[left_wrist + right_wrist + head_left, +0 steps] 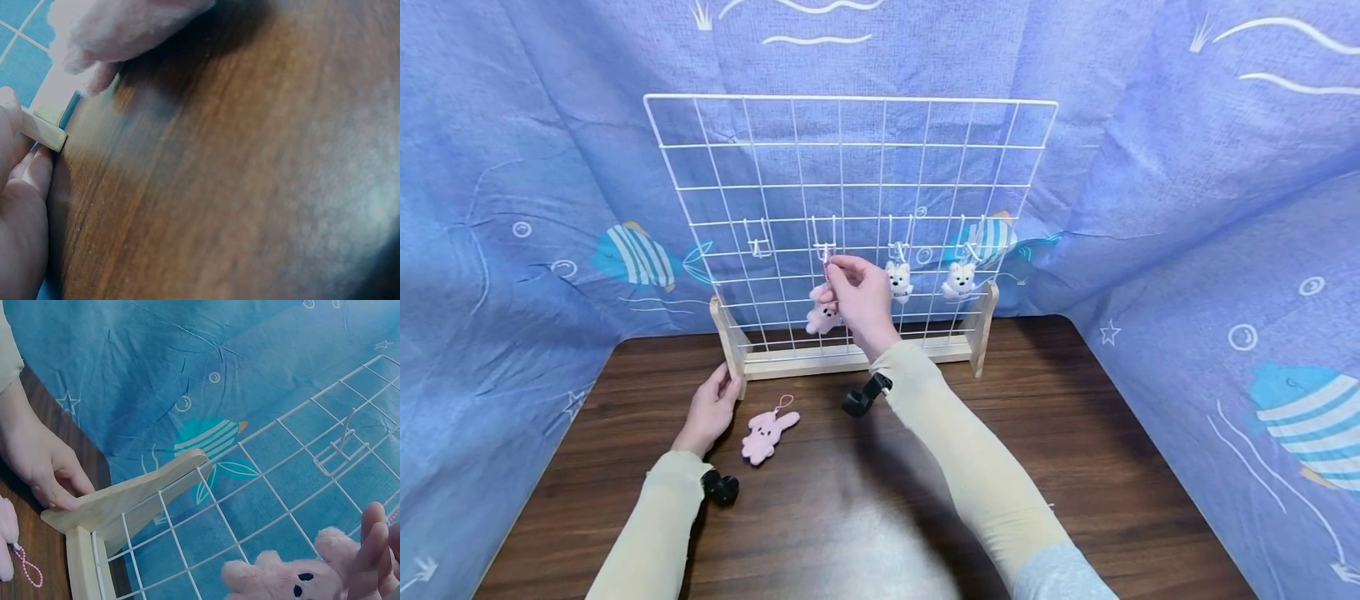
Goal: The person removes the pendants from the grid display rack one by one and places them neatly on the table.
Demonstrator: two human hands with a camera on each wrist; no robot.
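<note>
My right hand [867, 302] pinches the pink cord of a plush bunny charm [822, 321] at a white hook [824, 247] on the wire grid rack [859, 185]. Whether the cord sits over the hook cannot be told. In the right wrist view the bunny [306, 581] hangs beside my fingertips. Down at the left, my left hand [711, 410] holds the rack's wooden side foot [727, 337], thumb on one face and fingers on the other. A second pink bunny charm [763, 437] lies on the table near that hand, its cord loop pointing toward the rack.
Two white plush dog charms [898, 281] hang from hooks at the grid's right side. Another hook [759, 248] on the left carries nothing. Behind the brown table [820, 517] hangs a blue fish-patterned cloth [1150, 183]. Black cameras are strapped to both wrists.
</note>
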